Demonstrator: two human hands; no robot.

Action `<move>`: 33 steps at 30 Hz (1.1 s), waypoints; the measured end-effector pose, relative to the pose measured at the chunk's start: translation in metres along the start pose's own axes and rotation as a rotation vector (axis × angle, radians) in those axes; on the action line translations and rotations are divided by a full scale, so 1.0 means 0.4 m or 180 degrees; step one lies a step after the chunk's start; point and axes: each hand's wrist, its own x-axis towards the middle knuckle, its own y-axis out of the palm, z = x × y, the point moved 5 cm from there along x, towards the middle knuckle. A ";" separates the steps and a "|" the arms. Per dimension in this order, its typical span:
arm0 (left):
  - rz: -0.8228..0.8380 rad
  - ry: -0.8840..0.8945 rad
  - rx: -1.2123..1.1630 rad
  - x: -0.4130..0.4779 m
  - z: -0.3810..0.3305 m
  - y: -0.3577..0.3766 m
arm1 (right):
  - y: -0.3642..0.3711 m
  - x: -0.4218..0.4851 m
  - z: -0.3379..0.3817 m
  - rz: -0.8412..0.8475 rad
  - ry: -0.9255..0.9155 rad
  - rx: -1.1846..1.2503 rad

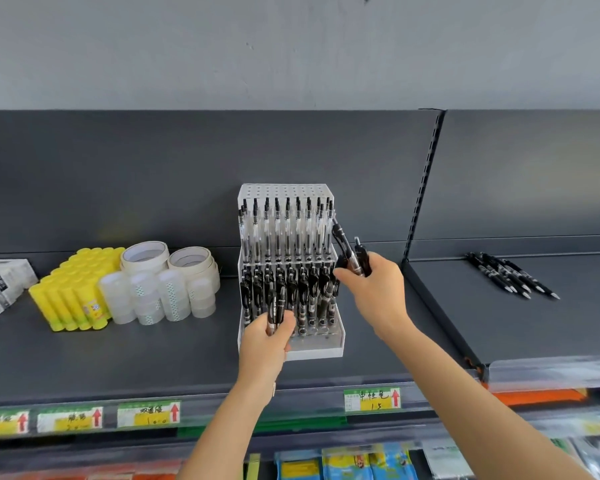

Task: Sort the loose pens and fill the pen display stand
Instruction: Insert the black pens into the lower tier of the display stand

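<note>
Holding pens [349, 252] loosely bunched, the right hand [374, 289] at frame centre may drop one beside the stand [338, 327], while the left hand [269, 337] grips another.

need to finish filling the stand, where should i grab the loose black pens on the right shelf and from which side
Take the loose black pens across the middle of their barrels, coming down from above. They lie flat on the right shelf, side by side and nearly parallel, pointed tips toward the front right, so a pinch across the barrels would probably gather several at once.
</note>
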 end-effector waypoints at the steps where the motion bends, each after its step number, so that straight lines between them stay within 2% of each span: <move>1: -0.0013 -0.0017 0.0030 0.000 -0.002 -0.002 | 0.007 0.002 0.002 0.0014 -0.0062 -0.0103; 7: 0.0156 -0.0170 0.0199 0.000 -0.006 -0.015 | 0.053 0.010 -0.004 0.0189 -0.0316 -0.0444; 11: 0.0278 -0.0116 0.0436 -0.001 0.001 -0.017 | 0.083 0.017 -0.034 0.0291 -0.0169 -0.0609; 20: 0.0167 -0.0152 -0.0048 -0.006 0.012 -0.026 | 0.118 0.015 -0.088 0.0432 0.0070 -0.0768; 24: 0.0278 -0.0230 -0.0420 -0.013 0.000 -0.010 | 0.083 -0.007 -0.087 0.0284 0.0037 -0.0441; 26: 0.0362 -0.0213 -0.0499 -0.011 -0.007 0.002 | 0.069 -0.025 -0.078 0.0397 0.0126 -0.0174; 29: 0.0477 -0.0112 -0.0442 -0.009 -0.018 0.031 | 0.072 -0.046 -0.069 0.0753 0.0298 0.0089; 33: 0.0586 0.0165 -0.0046 -0.008 -0.037 0.064 | 0.066 -0.052 -0.058 0.0788 0.0345 0.0105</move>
